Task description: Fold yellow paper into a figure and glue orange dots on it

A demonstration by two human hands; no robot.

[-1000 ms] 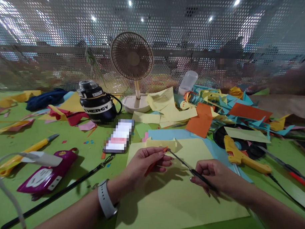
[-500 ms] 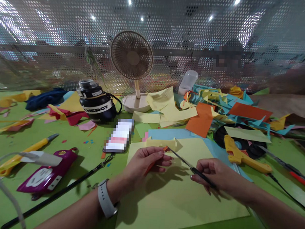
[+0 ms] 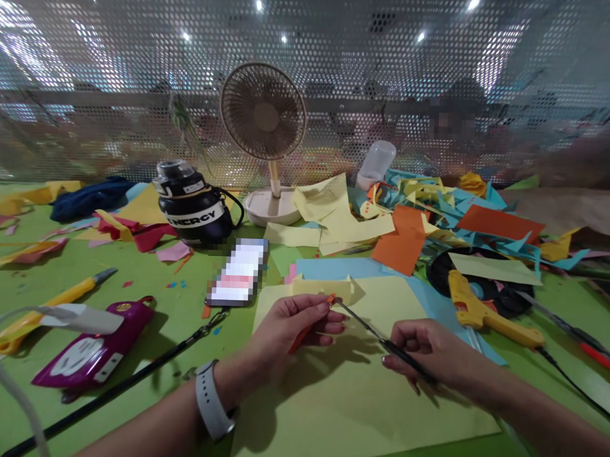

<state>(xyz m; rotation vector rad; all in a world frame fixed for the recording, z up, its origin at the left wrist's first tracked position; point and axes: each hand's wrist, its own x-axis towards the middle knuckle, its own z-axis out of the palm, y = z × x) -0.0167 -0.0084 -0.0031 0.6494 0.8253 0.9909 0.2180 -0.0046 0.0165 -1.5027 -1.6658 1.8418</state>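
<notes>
Our left hand (image 3: 298, 316) pinches the orange paper (image 3: 331, 299) between thumb and forefinger, other fingers loosely spread, seemingly to leave its end exposed; our right hand (image 3: 426, 343) is wrapped around a black-handled tool (image 3: 405, 360), its tip near or touching that end, we cannot tell which; both hover above the pale yellow sheet (image 3: 379, 404), forearms angled inward; the glue gun (image 3: 468, 309) lies to the right, probably for easy reach.
</notes>
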